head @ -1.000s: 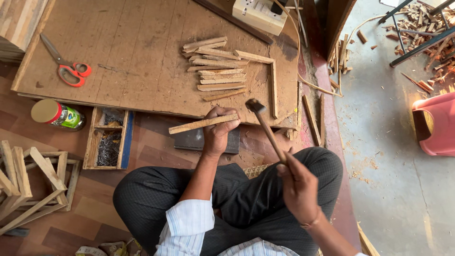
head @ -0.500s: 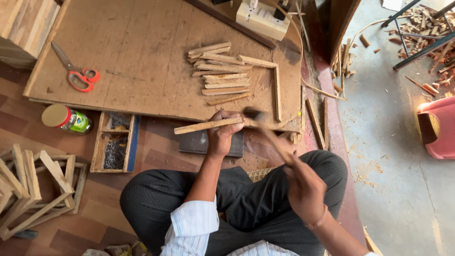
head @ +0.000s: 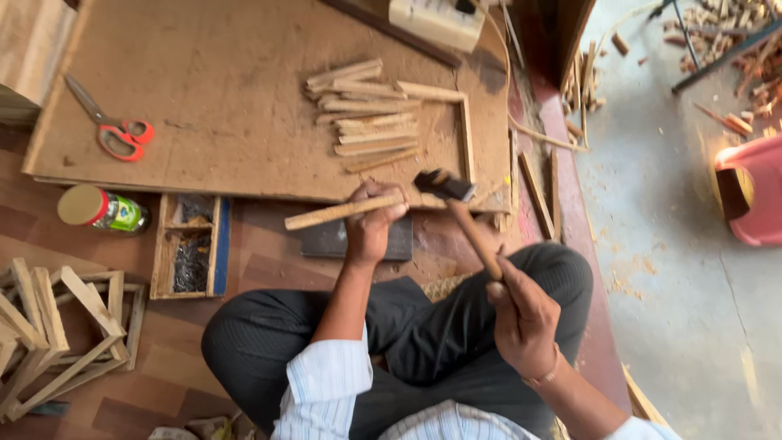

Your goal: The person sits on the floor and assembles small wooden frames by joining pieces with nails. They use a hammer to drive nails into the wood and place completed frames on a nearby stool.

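scissors (head: 114, 130), glue bottle (head: 102, 209), nail box (head: 191, 244)

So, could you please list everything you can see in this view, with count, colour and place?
wooden board: one, brown, lying on the floor at top left
scissors: one, orange handles, on the board's left part
wooden strips: a loose pile, pale, on the board's right part
power strip: one, cream, at the board's top edge
bottle: one, green with tan cap, on its side below the board
nail box: one, wooden, two compartments, beside the bottle
wooden frames: several, pale, stacked at lower left
dark slab: one, under the held strip
red tub: one, at the right edge
left hand: holds one wooden strip
right hand: grips a hammer
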